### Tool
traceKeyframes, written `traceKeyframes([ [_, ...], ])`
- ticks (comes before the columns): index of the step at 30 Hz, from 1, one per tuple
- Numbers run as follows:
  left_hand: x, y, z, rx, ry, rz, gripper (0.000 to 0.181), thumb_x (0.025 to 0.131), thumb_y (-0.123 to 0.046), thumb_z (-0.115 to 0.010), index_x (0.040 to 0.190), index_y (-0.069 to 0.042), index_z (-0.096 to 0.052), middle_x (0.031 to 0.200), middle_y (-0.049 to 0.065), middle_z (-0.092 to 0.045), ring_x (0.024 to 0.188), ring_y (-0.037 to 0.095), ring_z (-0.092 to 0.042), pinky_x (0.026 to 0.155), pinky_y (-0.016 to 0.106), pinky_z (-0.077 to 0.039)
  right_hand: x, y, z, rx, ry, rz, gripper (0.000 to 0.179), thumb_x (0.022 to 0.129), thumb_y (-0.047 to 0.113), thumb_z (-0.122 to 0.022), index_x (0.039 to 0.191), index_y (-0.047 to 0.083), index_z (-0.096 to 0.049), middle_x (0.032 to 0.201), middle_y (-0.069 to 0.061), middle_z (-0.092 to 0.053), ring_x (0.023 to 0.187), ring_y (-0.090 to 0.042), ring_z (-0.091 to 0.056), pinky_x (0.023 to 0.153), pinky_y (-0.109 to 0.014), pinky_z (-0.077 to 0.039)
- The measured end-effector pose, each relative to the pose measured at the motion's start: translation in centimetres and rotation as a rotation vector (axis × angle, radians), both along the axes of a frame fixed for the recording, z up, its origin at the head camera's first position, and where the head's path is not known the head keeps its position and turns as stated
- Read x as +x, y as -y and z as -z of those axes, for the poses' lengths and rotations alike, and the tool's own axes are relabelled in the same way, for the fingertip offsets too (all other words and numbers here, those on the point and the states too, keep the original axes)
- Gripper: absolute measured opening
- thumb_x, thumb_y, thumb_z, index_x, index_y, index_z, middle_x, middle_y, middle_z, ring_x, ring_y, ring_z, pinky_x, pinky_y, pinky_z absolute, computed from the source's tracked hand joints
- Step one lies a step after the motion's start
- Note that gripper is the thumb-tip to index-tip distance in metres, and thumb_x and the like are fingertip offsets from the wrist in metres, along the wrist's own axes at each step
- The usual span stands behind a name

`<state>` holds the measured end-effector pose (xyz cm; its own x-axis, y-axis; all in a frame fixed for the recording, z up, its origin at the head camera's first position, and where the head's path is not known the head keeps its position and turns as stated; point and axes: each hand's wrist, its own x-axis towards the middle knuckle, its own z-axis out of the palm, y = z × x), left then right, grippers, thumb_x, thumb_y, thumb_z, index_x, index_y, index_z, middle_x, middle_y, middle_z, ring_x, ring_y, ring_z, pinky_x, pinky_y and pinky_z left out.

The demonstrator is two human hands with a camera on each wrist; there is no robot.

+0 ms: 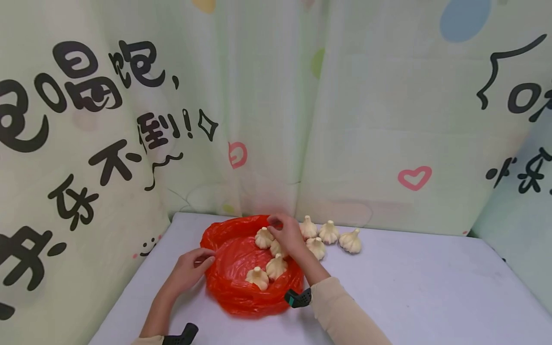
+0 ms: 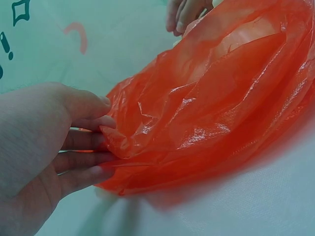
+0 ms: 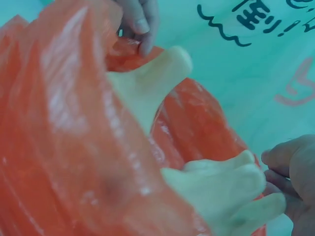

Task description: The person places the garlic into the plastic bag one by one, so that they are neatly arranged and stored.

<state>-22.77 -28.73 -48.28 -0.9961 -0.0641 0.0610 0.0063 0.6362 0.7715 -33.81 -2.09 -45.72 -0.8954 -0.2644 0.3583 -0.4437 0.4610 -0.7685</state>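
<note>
Garlic bulbs (image 1: 277,268) in red bag (image 1: 235,303), stems (image 1: 278,258) roughly upright

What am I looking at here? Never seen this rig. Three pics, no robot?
Right, no robot: these are a person's bare left hand and right hand. The wide picture comes from a camera on the head, looking forward and down. The other two come from cameras worn on the left and right wrists.

On the white table sits an open red plastic bag with four garlic bulbs visible inside; four loose bulbs lie just outside it. The left hand touches the bag's edge. The right is over the far rim, beside a bulb; I can't tell whether its grip holds anything.
</note>
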Motion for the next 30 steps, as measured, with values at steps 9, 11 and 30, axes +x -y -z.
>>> traceKeyframes([
  [9,0.5,0.6,0.0,-0.008,0.011,0.004,0.024,0.093,-0.018,-0.063,0.117,-0.011,-0.066,0.111,0.004,-0.067,0.104,0.020,-0.062,0.088,0.036,-0.058,1.4,-0.8,-1.7,-0.051,-0.089,-0.004,0.019,0.086,0.002,-0.069,0.105,-0.001,-0.069,0.101,-0.015,-0.070,0.093,-0.027,-0.065,0.084,-0.039,-0.059],
  [11,0.6,0.9,0.1,-0.013,0.012,0.001,0.024,0.093,-0.018,-0.063,0.116,-0.012,-0.066,0.110,0.004,-0.067,0.103,0.019,-0.062,0.088,0.035,-0.058,1.8,-1.3,-2.0,-0.065,-0.083,0.010,0.020,0.087,0.003,-0.069,0.106,0.001,-0.069,0.102,-0.014,-0.070,0.094,-0.027,-0.066,0.084,-0.038,-0.059],
  [30,-0.1,0.2,0.0,0.012,0.030,0.032,0.027,0.095,-0.022,-0.061,0.120,-0.012,-0.065,0.114,0.006,-0.067,0.106,0.021,-0.062,0.091,0.038,-0.057,3.9,-7.7,-2.6,-0.153,-0.107,0.171,0.022,0.086,0.004,-0.070,0.108,0.005,-0.070,0.104,-0.013,-0.071,0.094,-0.026,-0.070,0.082,-0.037,-0.059],
])
